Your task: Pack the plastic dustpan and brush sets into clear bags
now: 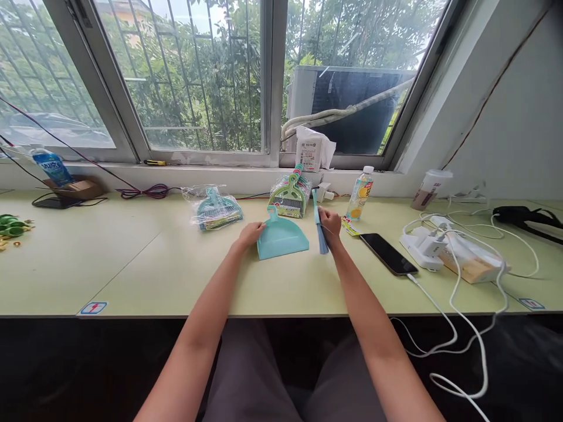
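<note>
A light-blue dustpan lies on the table in front of me, its wide edge towards me. My left hand grips it at its left side, near the handle. To the right of the dustpan, my right hand is closed round a small blue hand brush, held edge-on with bristles pointing down and towards me. Whether the bristles touch the table I cannot tell. Behind the dustpan stand green dustpan and brush sets in clear wrap. Another wrapped blue set lies to the left.
Right of my right hand are a drink bottle, a black phone on a white cable, and a power strip with plugs. A lidded cup stands farther back. A blue-labelled bottle leans at far left.
</note>
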Demonstrator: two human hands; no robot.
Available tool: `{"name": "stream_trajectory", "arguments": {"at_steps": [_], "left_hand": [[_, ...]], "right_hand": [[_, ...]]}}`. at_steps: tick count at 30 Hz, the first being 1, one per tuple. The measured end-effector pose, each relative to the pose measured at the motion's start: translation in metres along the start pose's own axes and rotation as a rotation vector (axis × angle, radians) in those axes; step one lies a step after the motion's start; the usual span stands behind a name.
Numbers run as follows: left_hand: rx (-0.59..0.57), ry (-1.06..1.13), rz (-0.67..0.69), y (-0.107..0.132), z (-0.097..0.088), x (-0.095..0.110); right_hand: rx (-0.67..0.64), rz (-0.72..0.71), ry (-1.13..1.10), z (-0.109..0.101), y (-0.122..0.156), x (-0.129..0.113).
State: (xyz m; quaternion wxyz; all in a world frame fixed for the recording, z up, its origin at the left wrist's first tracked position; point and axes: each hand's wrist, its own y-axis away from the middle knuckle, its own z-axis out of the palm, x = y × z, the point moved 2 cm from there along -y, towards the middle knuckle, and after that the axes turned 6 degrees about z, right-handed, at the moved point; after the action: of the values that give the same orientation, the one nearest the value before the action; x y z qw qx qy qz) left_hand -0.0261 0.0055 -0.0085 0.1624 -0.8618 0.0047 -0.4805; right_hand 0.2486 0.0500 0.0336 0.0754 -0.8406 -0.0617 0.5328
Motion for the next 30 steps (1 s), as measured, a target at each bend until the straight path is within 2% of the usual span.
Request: {"name": "stream_trajectory", "arguments": {"at_steps": [3, 5, 6, 10, 18, 26, 30], "left_hand": [[0.065, -0.048, -0.030, 0.005, -0.020, -0.008], [0.120, -0.069, -0.043, 0.009, -0.030, -0.010], [0.146, -0.078, -0.047, 0.011, -0.034, -0.010], [0.216, -0.127, -0.055, 0.014, -0.040, -0.007], [0.263, -0.284, -0.028, 0.015, -0.039, 0.001], [0.180, -0.479, -0.048, 0.014, -0.036, 0.002], [0.135, -0.562, -0.051, 0.015, -0.033, 0.005]], "right_hand": [[0.136, -0.073, 0.470, -0.004, -0.003, 0.007], [0.120, -0.100, 0.689, 0.002, -0.002, 0.013], [0.097, -0.096, 0.721, 0.006, -0.002, 0.016], [0.038, -0.062, 0.816, 0.014, -0.002, 0.025], [0.000, -0.022, 0.933, 0.012, -0.003, 0.025], [-0.143, 0.013, 0.875, 0.022, 0.000, 0.023], [-0.163, 0.036, 0.863, 0.023, 0.000, 0.022]]}}
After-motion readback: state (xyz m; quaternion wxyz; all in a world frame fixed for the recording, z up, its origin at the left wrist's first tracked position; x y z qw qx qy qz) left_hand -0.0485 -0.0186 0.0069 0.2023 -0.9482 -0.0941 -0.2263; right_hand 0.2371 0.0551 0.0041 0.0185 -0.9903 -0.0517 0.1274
